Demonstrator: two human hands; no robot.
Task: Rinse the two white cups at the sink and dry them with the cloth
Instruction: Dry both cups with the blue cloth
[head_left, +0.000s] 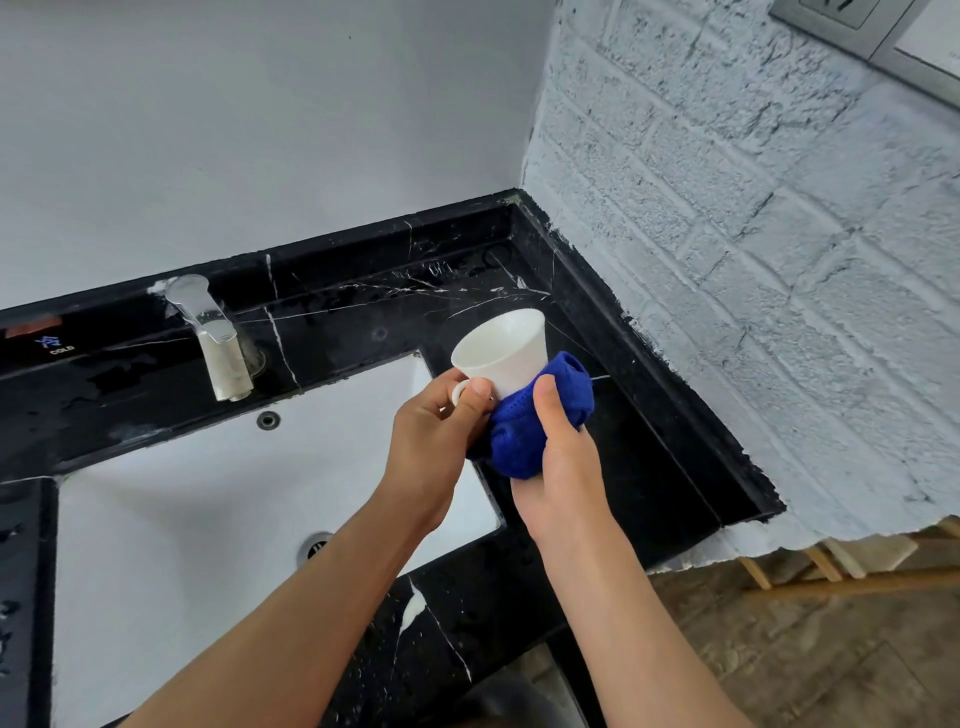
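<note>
Nearest to the viewer, two bare forearms reach out over the front edge of the black marble counter, which is veined with white and spotted with water.

The left hand grips the small handle of a white cup; the thumb is curled over the top of the handle and the fingers are wrapped beneath it. The cup is held in the air, above the right edge of the sink, tilted with its mouth facing up and to the left. Only one cup is visible.

The right hand holds a bunched blue cloth pressed against the base and lower wall of the cup. The thumb lies along the top of the cloth and the fingers are closed around its underside. Cloth and cup are in contact.

Below and to the left of the hands lies the white rectangular sink, with its drain near the front and an overflow hole near the rear wall.

Behind the sink, a chrome faucet stands on the counter, spout pointing toward the basin. A label reading COLD sits to its left.

Farthest back, a plain pale wall meets a painted white brick wall in the corner on the right.
</note>
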